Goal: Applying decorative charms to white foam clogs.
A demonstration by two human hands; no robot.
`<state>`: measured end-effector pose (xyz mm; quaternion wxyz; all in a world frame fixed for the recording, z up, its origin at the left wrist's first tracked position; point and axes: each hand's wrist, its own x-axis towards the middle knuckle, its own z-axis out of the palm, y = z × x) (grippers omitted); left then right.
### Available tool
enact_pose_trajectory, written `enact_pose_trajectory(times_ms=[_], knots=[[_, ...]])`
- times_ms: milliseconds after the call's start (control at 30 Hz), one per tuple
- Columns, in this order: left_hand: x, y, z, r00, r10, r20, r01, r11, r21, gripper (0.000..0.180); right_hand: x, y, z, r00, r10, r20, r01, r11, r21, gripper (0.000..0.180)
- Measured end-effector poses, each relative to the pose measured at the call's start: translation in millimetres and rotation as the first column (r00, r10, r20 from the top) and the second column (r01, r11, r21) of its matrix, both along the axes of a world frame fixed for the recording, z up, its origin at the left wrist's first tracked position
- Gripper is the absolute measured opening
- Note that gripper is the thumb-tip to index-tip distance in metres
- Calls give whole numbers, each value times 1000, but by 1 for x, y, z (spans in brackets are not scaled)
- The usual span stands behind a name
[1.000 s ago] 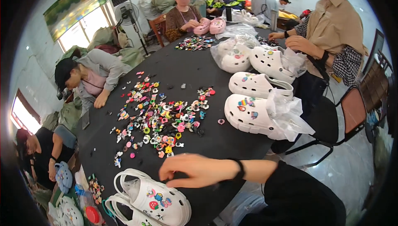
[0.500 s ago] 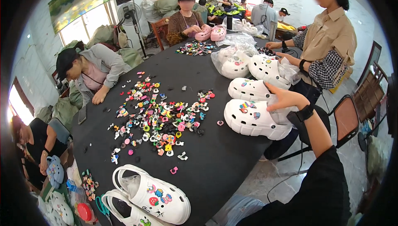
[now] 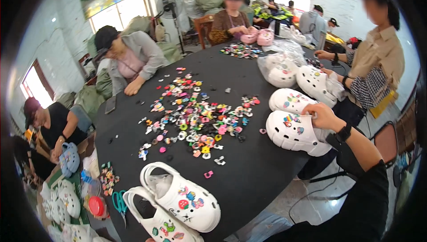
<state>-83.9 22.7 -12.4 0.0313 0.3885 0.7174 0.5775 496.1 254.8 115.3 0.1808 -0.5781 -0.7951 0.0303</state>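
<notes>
Near three o'clock on the black worktop (image 3: 249, 166), the right hand (image 3: 322, 116) had its fingers pinching a charm-studded white clog (image 3: 288, 132) by its opening's rim, a sound hold on seemingly light, springy foam; the left hand's (image 3: 150, 240) fingers were unreadable.

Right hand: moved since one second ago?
Yes. The right hand moved rightward and away: from the near side of the charm pile to its right, touching a white clog.
</notes>
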Motion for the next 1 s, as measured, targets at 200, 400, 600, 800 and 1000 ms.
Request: enact_pose_trajectory(times_ms=[200, 400, 600, 800, 1000], knots=[[-8, -4, -4, 996, -87, -27, 86, 996, -16, 22, -17, 49, 15, 980, 36, -198, -6, 989, 148, 29], [-12, -7, -7, 995, -72, -62, 71, 997, -30, 19, -119, 192, 73, 950, 296, 101, -310, 842, 441, 20], [-1, -5, 1, 999, -46, -12, 46, 998, -41, 16, -255, 332, 71, 887, 320, 332, -438, 810, 389, 14], [2, -4, 10, 998, -21, 56, 27, 994, -101, 11, -331, 416, 36, 882, 146, 448, -345, 847, 405, 11], [6, -6, 2, 988, 43, 147, -43, 999, -5, 15, -325, 450, -26, 993, 103, 66, -114, 972, 205, 18]])
